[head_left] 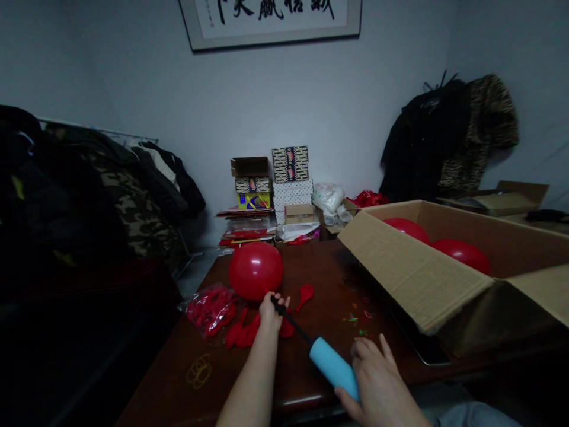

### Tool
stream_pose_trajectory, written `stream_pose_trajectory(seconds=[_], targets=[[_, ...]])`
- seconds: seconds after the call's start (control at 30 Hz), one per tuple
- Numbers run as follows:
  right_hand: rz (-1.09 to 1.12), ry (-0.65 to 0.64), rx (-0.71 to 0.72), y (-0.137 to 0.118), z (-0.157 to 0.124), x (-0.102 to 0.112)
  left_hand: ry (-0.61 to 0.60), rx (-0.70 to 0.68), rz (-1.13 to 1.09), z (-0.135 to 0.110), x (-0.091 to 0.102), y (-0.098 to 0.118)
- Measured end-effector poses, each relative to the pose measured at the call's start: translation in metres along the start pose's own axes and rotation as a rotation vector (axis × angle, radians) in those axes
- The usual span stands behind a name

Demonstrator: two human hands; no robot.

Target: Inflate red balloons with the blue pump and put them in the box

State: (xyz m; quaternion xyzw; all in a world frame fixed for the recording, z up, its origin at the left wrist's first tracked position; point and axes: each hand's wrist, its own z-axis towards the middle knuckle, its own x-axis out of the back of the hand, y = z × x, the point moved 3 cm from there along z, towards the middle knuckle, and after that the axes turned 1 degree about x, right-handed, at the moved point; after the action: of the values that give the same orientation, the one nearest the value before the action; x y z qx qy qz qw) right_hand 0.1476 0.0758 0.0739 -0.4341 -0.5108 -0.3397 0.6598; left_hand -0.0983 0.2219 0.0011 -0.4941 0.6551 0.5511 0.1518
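My left hand (271, 311) is closed around the black nozzle end of a balloon pump, right at the neck of an inflated red balloon (256, 270). From there a black rod runs down to the pump's light-blue barrel (334, 366). My right hand (379, 375) is at the barrel's near end, thumb on one side and loosely spread fingers on the other. Beside my left hand lie flat red balloons (243, 335), one single flat balloon (305, 295) and a clear bag of red balloons (211, 309).
An open cardboard box (413, 267) with inflated red balloons (462, 255) stands on the right of the brown table (306, 264). A dark flat device (427, 347) lies by it. Small coloured bits (352, 319) and yellow loops (198, 371) lie on the tabletop. Stacked boxes (291, 184) stand behind.
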Motion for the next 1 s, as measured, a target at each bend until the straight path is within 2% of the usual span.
stream_pose_trajectory(seconds=[0.23, 0.5, 0.83, 1.0], targets=[[-0.044, 0.05, 0.019, -0.01, 0.015, 0.001, 0.003, 0.008, -0.023, -0.005, 0.007, -0.001], [-0.079, 0.036, 0.017, -0.03, 0.04, -0.001, 0.021, 0.051, -0.008, -0.004, 0.01, -0.007], [-0.083, 0.026, 0.0, -0.049, 0.079, -0.021, -0.006, 0.058, 0.019, -0.005, 0.014, -0.017], [-0.042, 0.069, -0.002, -0.05, 0.083, -0.038, -0.019, 0.076, 0.031, -0.005, 0.019, -0.02]])
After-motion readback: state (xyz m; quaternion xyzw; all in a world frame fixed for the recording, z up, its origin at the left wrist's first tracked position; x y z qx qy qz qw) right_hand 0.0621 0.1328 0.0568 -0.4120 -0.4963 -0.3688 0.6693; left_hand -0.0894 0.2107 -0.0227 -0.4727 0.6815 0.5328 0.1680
